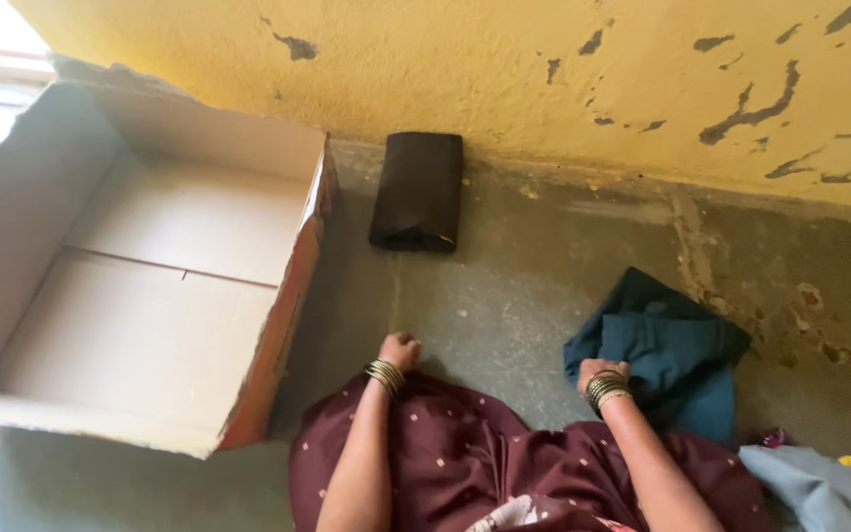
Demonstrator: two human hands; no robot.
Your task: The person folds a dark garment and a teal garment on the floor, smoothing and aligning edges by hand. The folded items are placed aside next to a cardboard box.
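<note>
On grey floor, right hand (600, 372) closed on crumpled teal garment (664, 353) — left hand (401, 350) fisted, empty

Cloth, cardboard and rough concrete around you

Your right hand (598, 372) presses soft matt teal cloth (677, 345); upper left, the cardboard box (150, 296) looks plain and matt, the floor (504, 296) gritty, the wall (544, 69) paint flaking.
</note>
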